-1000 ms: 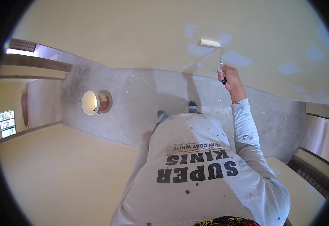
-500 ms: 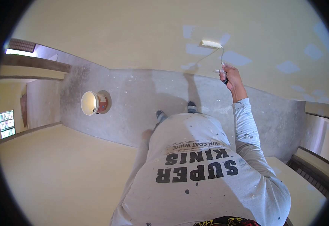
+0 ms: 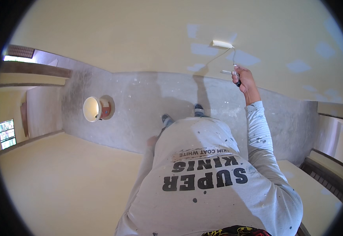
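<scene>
My right hand (image 3: 243, 79) is raised ahead of me, closed round the dark handle of a paint roller (image 3: 222, 44). The roller's pale sleeve lies at the cream wall (image 3: 140, 35), amid several whitish-blue patches (image 3: 203, 49); its bent wire frame runs back to my fist. A short, pale, flat piece (image 3: 226, 72) juts out to the left of my fingers; what it is I cannot make out. My left hand (image 3: 152, 141) hangs low by my left side, partly hidden by my paint-spotted shirt, and its fingers do not show clearly.
A white bucket (image 3: 92, 109) with a reddish label stands on the grey concrete floor (image 3: 140, 98), left of my feet. Another cream wall (image 3: 69, 169) rises close behind me. Window openings (image 3: 7, 133) show at far left and far right.
My right hand and the roller have shifted slightly right relative to the wall patches. The left hand stays low at my side.
</scene>
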The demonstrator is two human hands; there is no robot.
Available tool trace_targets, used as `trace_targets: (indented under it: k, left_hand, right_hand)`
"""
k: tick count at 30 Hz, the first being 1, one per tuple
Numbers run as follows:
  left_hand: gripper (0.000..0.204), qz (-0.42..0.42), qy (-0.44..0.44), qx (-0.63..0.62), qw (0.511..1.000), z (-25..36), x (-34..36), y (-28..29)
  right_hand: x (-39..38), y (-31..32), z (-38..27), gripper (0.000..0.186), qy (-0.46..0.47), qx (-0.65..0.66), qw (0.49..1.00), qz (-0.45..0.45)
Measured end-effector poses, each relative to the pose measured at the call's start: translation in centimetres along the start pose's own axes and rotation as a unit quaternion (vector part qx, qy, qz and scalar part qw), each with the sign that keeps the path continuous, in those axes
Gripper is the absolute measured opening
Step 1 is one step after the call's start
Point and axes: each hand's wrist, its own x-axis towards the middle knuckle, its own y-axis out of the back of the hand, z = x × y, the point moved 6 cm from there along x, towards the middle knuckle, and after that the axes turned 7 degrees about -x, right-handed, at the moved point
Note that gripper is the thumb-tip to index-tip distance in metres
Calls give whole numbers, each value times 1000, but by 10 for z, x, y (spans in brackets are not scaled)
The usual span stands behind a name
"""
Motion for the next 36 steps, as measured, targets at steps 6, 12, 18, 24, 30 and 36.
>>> trace_targets:
  k: [6, 12, 18, 24, 30, 36]
  left_hand:
    - [40, 2, 12, 48, 999, 16, 9, 8]
    - [38, -19, 9, 43, 999, 3, 8, -1]
    - [38, -29, -19, -8, 999, 10, 14, -5]
    - [37, 11, -21, 36, 999, 16, 7, 12]
    - [37, -7, -10, 36, 999, 19, 14, 7]
    - [37, 7, 49, -99, 994, 3, 19, 1]
  right_hand:
    - [-49, -19, -48, 22, 46, -17, 999, 7]
    - [-49, -7, -53, 20, 43, -4, 999, -4]
    - [0, 25, -8, 21, 1, -14, 1000, -4]
    - [-54, -7, -57, 21, 47, -23, 999, -3]
    - [-45, 4, -49, 21, 21, -16, 1000, 3]
    - [0, 30, -7, 17, -10, 9, 1000, -8]
